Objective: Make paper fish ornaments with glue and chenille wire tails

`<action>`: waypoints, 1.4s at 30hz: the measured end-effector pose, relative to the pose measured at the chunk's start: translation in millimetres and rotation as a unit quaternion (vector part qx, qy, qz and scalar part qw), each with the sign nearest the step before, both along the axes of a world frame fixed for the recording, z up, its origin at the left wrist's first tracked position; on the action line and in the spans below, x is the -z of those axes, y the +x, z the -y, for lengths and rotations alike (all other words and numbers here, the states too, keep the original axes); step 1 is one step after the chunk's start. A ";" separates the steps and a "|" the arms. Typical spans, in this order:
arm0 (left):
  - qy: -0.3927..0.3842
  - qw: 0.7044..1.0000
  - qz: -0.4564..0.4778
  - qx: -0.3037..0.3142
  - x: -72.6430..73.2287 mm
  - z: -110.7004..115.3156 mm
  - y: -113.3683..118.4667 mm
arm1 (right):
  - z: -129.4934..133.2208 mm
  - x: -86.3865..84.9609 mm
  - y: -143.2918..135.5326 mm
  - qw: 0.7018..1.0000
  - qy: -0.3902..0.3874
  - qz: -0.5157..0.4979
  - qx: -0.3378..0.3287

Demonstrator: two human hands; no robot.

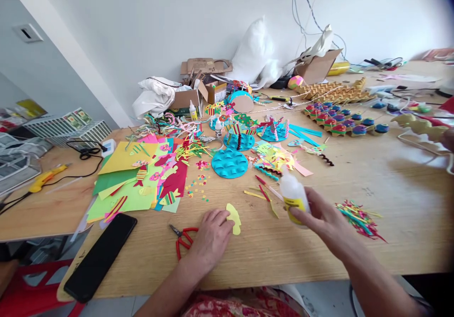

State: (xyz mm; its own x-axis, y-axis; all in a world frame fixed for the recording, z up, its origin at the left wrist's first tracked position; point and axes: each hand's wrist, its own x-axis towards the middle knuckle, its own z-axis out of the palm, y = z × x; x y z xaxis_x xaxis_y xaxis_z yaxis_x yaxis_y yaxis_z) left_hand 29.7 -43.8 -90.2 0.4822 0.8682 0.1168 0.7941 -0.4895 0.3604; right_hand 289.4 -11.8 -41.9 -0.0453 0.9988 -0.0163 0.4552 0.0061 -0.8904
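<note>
My right hand [319, 215] is closed around a white glue bottle [294, 196] with a yellow label, holding it tilted above the table with its nozzle up. A pale yellow fish-shaped paper cutout [234, 220] lies on the wood. My left hand [215, 234] pinches or presses its left edge, with the fingertips bent onto it; the thumb is mostly hidden. Red-handled pliers [182, 239] rest just left of that hand. Between the two hands and farther back lie a red pen [262, 182] and thin paper strips [253, 194].
A black phone [101, 255] lies at the front left, near stacked coloured paper [120, 198] with fish cutouts. Blue scalloped discs [230, 163] stand mid-table. Painted egg-carton pieces [340, 118] and shredded strips [360, 220] are on the right. Part of another person's hand [448, 139] shows at the right edge.
</note>
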 end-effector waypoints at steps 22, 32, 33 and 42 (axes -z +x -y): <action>-0.358 0.644 0.671 -0.079 -41.5 -21.4 38.0 | 23.9 42.1 -70.2 0.864 -0.164 -0.462 -0.112; -0.326 0.555 0.756 -0.115 -44.2 -19.7 51.0 | 36.1 50.5 -97.3 0.763 -0.104 -0.635 0.062; -0.327 0.552 0.759 -0.113 -43.7 -19.7 52.8 | 35.9 49.3 -101.0 0.744 -0.113 -0.655 0.070; -0.325 0.610 0.717 -0.093 -39.3 -16.7 49.5 | 19.1 39.5 -108.2 0.732 -0.103 -0.666 0.099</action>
